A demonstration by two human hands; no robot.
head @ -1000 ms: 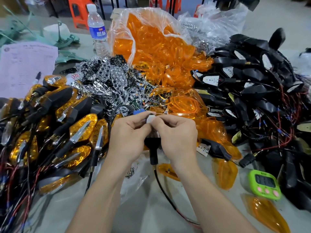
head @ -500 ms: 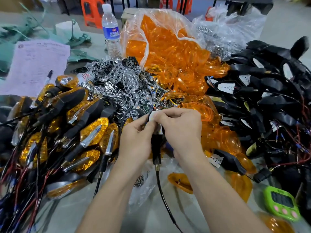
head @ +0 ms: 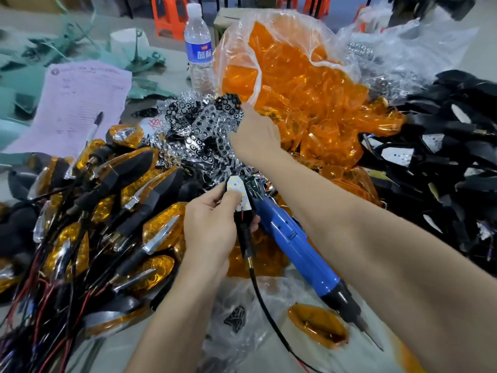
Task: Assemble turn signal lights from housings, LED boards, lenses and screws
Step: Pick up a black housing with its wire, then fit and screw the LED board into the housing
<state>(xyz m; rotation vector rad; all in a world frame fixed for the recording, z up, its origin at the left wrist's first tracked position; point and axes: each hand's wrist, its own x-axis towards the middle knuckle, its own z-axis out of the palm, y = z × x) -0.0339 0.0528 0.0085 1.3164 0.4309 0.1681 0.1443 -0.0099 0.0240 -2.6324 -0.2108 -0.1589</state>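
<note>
In the head view, the left hand gripped a black housing near the middle of the worktop, fingers curled round it, thumb pressing the white LED board seated in its top. The right hand was stretched farther out, at the heap of silver reflectors; its fingers were hidden, so whether they held anything could not be told. A blue screwdriver lay under the right forearm, beside the bag of orange lenses.
</note>
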